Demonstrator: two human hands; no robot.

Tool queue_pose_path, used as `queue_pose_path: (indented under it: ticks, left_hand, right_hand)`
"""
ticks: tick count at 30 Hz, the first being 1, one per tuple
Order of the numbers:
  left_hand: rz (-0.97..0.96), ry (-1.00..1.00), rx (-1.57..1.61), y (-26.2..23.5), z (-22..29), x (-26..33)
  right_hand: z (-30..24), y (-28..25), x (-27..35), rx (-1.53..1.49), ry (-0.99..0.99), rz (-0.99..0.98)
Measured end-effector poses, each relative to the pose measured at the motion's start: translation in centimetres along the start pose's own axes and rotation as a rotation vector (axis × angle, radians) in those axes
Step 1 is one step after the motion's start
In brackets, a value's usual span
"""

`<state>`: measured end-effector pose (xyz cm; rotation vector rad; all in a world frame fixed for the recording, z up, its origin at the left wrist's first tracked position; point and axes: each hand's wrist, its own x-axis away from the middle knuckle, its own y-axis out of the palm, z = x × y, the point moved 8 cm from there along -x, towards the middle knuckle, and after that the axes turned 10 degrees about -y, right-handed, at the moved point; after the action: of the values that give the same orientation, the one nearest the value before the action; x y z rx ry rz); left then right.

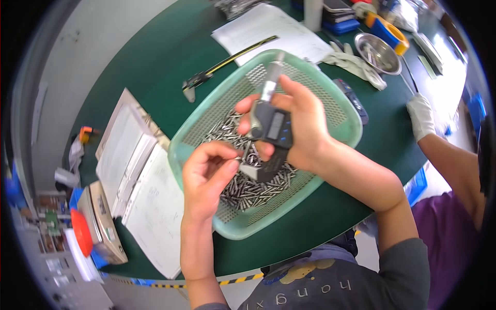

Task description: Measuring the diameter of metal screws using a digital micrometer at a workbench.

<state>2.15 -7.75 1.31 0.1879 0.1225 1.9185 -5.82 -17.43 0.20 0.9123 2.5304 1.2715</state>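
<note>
green table (155, 57); right hand (299, 129) holds micrometer (271, 126) upright, thimble up.

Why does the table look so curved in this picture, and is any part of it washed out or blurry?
Head view: the fisheye lens bends the green table edge and darkens the corners; daylight washes out the upper right beyond the steel bowl; the right hand, its digital micrometer, the left hand and the metal pins in the green basket are fairly sharp; the rim clutter blurs.

Left hand (204, 173) and right hand (299, 126): bare, no gloves, rings or watch. Forearms uncovered. Grey sleeves at the upper arms. Dark grey top with a yellow printed figure.
</note>
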Motion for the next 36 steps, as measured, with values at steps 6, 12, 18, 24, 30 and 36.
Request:
queue_pose_path:
  ticks: [6,12,18,24,30,36]
  left_hand:
    - [-0.040,0.042,-0.028,-0.32,0.07,0.43]
    - [-0.074,0.035,-0.060,0.12,0.06,0.04]
    - [-0.079,0.062,-0.072,0.16,0.16,0.03]
    - [-0.023,-0.012,-0.045,0.12,-0.05,0.15]
    - [-0.025,-0.026,-0.044,0.14,-0.12,0.13]
    - [-0.038,-0.068,-0.088,0.24,-0.17,0.10]
  right_hand:
    - [0.36,0.46,0.19,-0.014,0.015,-0.016]
    - [-0.11,0.07,0.20,0.012,0.001,-0.009]
    - [-0.06,0.21,0.14,0.015,0.000,-0.014]
    - [-0.19,0.22,0.29,0.034,0.006,0.001]
    - [-0.16,0.33,0.33,0.035,0.017,-0.004]
    - [-0.13,0.20,0.26,0.027,0.007,0.010]
